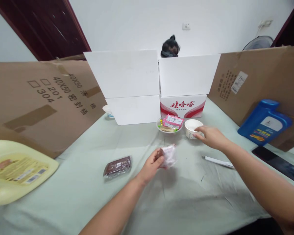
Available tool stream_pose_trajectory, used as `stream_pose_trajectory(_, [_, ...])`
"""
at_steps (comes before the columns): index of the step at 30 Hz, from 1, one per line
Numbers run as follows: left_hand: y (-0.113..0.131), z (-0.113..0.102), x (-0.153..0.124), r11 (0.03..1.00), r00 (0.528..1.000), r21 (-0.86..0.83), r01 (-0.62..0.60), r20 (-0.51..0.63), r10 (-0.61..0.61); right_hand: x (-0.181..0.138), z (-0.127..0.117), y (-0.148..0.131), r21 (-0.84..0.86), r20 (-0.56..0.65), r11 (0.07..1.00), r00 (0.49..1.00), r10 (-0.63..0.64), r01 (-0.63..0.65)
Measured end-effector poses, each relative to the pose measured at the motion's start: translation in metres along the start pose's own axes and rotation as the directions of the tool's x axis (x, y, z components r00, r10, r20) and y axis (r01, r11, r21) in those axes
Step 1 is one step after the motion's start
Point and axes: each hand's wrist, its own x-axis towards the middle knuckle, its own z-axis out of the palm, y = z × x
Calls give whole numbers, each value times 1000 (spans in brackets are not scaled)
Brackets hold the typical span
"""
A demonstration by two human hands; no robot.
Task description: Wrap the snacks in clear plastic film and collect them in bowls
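Note:
My left hand (155, 161) holds a small packet in crinkled clear wrapping (169, 156) above the cloth, thumb and fingers closed on its left side. My right hand (210, 135) is at the white paper bowl (189, 133), index finger over the rim and thumb against the outside, seemingly pinching it. Just left of that bowl, a shallow dish (170, 131) carries pink packets (173, 121) and thin wooden sticks (168, 129). A dark brown block in clear plastic (117, 165) lies to the left of my left hand.
A white pen-like tool (218, 161) and a black phone (279, 164) lie at right, near a blue jug (264, 122). A yellow bottle (19, 173) lies at left. Cardboard walls (44, 101) and an open white carton (183, 106) border the table; a person's head (170, 47) shows behind.

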Motion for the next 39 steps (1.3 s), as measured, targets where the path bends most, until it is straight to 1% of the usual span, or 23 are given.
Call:
stream_pose_trajectory(1, [1,2,-1,993,995,-56,100,6,-100,-14,1,4,23,37,1000,999,4,-5])
stream_pose_trajectory(2, [3,4,-2,983,983,-32,182,9,-182,-28,2,8,30,90,999,996,19,-22])
stream_pose_trajectory(3, [4,6,-2,971,973,70,231,-15,-230,-39,6,13,23,146,999,988,40,-44])
stream_pose_trajectory(4, [4,6,-3,945,970,221,242,-72,-232,-49,10,19,0,201,997,977,73,-74])
stream_pose_trajectory(6, [5,5,-4,821,970,530,212,-217,-111,-63,20,28,-77,278,985,946,169,-154])
stream_pose_trajectory(7, [5,2,-4,750,963,630,199,-268,-30,-68,26,31,-110,300,976,930,212,-187])
stream_pose_trajectory(9, [4,-2,-3,673,950,715,190,-306,57,-73,37,34,-136,315,968,917,245,-211])
stream_pose_trajectory(11, [1,-5,-1,688,965,709,153,-256,50,-75,47,31,-123,292,980,938,184,-154])
stream_pose_trajectory(14, [-6,-1,0,780,991,622,65,-132,23,-73,59,18,-143,205,990,977,52,-23])
stream_pose_trajectory(17, [-9,7,-2,841,999,541,-9,-36,34,-69,69,4,-149,142,987,989,-32,54])
stream_pose_trajectory(20, [-9,12,-5,856,998,513,-67,35,57,-69,77,-10,-55,62,990,990,-129,132])
stream_pose_trajectory(22, [-8,13,-6,857,997,508,-80,50,64,-72,81,-22,48,-74,976,975,-210,214])
stream_pose_trajectory(24, [-6,13,-7,859,997,506,-81,53,63,-78,85,-40,123,-240,934,923,-300,335])
stream_pose_trajectory(25, [-5,13,-8,860,996,504,-82,59,61,-80,86,-48,131,-293,909,891,-346,396])
stream_pose_trajectory(26, [-4,14,-8,861,996,502,-84,69,57,-82,86,-56,124,-308,884,865,-397,450])
stream_pose_trajectory(28, [-2,14,-9,859,995,506,-80,87,41,-83,85,-63,102,-239,859,851,-468,501])
stream_pose_trajectory(29, [-1,15,-10,856,995,512,-71,94,26,-82,83,-61,95,-178,866,865,-470,490])
stream_pose_trajectory(31, [0,15,-11,844,995,535,-43,96,-10,-79,77,-44,82,-64,914,917,-393,398])
stream_pose_trajectory(33, [0,14,-11,820,997,572,-31,81,-19,-76,72,-19,41,30,969,969,-246,245])
stream_pose_trajectory(35, [-1,14,-9,776,998,627,-67,56,40,-74,69,2,-26,71,995,993,-97,99])
stream_pose_trajectory(37, [-2,15,-7,723,987,675,-145,53,149,-75,71,8,-18,-18,999,999,-39,39])
stream_pose_trajectory(38, [-2,16,-6,700,977,687,-194,70,201,-75,73,3,34,-96,997,993,-65,68])
stream_pose_trajectory(39, [-2,18,-5,684,964,688,-244,97,247,-77,76,-5,106,-175,984,977,-120,140])
